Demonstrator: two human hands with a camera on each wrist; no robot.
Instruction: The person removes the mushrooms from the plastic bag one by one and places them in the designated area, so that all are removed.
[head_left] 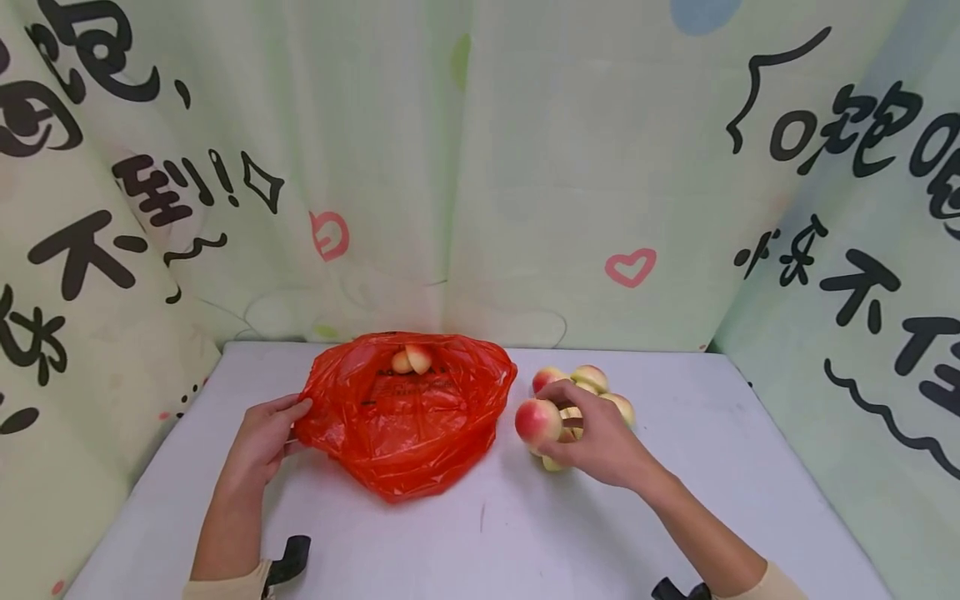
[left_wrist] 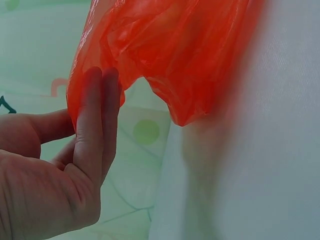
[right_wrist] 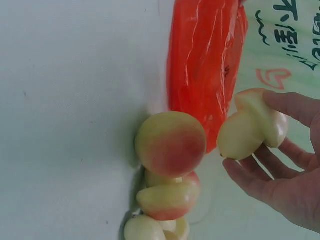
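A red plastic bag (head_left: 431, 442) lies with its mouth spread wide, and peaches (head_left: 414, 358) show inside near its back. My left hand (head_left: 258, 442) pinches the bag's left edge between thumb and fingers; in the left wrist view the thin red film (left_wrist: 165, 45) hangs from those fingers. To the bag's right, my right hand (head_left: 603, 433) holds a red-and-yellow peach (head_left: 537, 422) by thumb and fingertips, raised above the table. Its deep cleft faces the right wrist camera. Several more peaches (head_left: 591, 377) sit clustered behind and below that hand, partly hidden by it.
The white table (head_left: 480, 550) extends in front of the bag and to both sides. Pale green curtains (head_left: 525, 167) with black lettering and pink hearts enclose its back and sides. A black strap (head_left: 288, 560) is at the left wrist.
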